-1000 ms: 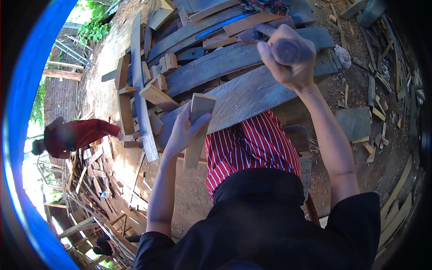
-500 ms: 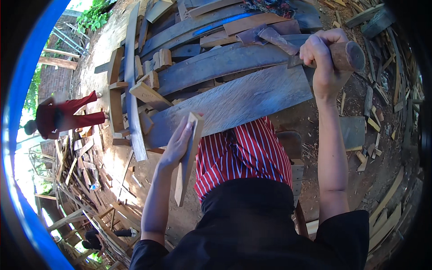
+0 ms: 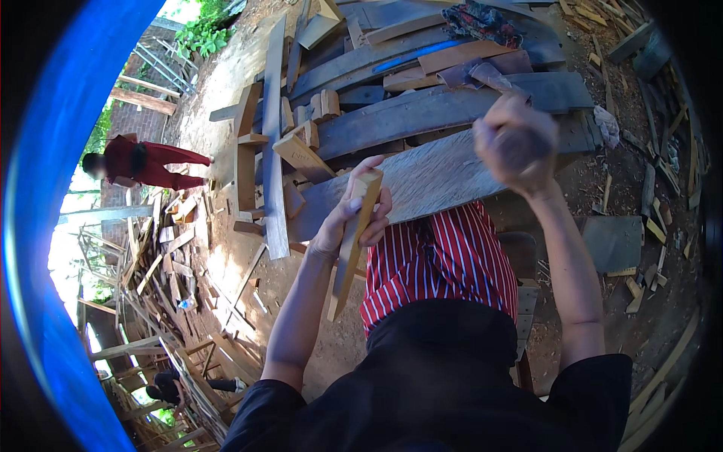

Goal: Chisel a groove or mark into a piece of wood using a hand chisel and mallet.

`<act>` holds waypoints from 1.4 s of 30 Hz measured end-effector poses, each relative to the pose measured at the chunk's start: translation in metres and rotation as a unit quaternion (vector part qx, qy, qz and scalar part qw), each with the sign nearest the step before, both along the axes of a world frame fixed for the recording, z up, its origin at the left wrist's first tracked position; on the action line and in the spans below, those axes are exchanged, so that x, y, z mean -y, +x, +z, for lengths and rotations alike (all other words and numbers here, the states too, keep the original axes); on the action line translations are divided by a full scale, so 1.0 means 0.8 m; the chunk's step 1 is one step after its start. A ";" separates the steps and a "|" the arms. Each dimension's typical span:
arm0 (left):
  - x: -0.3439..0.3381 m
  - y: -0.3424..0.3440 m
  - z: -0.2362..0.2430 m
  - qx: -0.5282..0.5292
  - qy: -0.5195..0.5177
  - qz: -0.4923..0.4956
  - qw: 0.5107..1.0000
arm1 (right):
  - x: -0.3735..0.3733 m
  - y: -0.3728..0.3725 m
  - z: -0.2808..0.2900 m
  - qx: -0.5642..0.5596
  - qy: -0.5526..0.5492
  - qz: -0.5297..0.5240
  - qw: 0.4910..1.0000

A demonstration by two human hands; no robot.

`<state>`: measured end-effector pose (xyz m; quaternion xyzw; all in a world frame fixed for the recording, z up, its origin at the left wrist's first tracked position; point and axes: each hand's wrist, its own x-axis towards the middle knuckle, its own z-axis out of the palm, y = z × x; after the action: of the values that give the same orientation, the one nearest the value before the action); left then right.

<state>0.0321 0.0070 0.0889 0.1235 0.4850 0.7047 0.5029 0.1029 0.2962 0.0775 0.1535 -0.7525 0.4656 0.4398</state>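
Note:
My left hand [image 3: 337,226] is closed around a short strip of wood [image 3: 351,252], held tilted with its cut end up, at the left part of a broad weathered plank [image 3: 437,177]. My right hand [image 3: 503,124], blurred by motion, grips a tool with a thick round wooden handle [image 3: 525,149] above the plank's right end. The handle's butt faces me; the tool's far end is hidden behind the hand. Behind the plank, a dark curved board [image 3: 452,105] lies on the bench.
Small wood blocks [image 3: 325,105] and a long narrow board [image 3: 274,151] lie at the bench's left. A crumpled cloth [image 3: 482,22] sits at the back. Scrap wood [image 3: 177,248] heaps on the left, near a person in red trousers [image 3: 162,162]. Another person [image 3: 167,388] is at lower left.
My right hand has swung left and slightly down with the tool. The wood strip has turned in my left hand, whose fingers now wrap round it. The whole view has shifted somewhat.

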 end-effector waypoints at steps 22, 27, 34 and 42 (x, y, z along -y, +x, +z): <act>-0.048 -0.052 -0.065 0.103 0.072 0.198 0.972 | 0.156 0.058 -0.020 0.446 -0.195 0.212 0.847; -0.090 -0.044 -0.058 -0.090 -0.134 0.434 0.886 | 0.155 0.067 -0.045 0.478 -0.464 0.277 0.692; -0.089 -0.031 -0.068 -0.085 -0.054 0.425 0.900 | 0.097 0.098 -0.072 0.497 -0.371 0.291 0.729; -0.066 -0.024 -0.051 -0.129 -0.038 0.261 0.956 | 0.057 0.121 -0.069 0.539 -0.485 0.280 0.629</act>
<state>0.0133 0.0599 0.0483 0.0629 0.5876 0.7705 0.2389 0.2001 0.2504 0.0223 -0.1564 -0.4414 0.8641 -0.1846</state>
